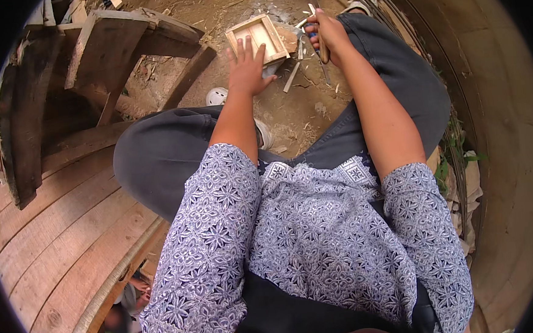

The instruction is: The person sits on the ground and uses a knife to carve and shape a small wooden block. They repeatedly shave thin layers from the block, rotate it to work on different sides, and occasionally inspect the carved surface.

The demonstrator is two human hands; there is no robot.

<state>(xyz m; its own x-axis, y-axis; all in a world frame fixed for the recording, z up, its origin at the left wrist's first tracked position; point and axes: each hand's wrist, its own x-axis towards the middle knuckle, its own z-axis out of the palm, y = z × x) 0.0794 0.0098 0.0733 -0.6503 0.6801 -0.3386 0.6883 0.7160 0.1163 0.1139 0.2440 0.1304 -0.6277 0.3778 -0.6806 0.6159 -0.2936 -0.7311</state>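
Observation:
A small, shallow wooden box point(271, 39) of pale wood sits tilted near the ground between my feet. My left hand point(246, 67) lies on its near left side, fingers spread across the rim. To the right of the box, my right hand point(331, 34) is closed round a wooden-handled tool point(324, 54); its working end is hard to make out. Something blue shows by those fingers, too small to name. Under the box's right side is a brown block point(288, 36). Thin wood strips point(292, 77) lie beside it.
Dark rough boards point(103, 48) stand at the left, above a plank surface point(69, 239). Wood shavings litter the dirt ground point(306, 118). Long thin rods point(391, 12) run along the right, beside a brown wall point(502, 121). Another person point(128, 303) is partly visible at lower left.

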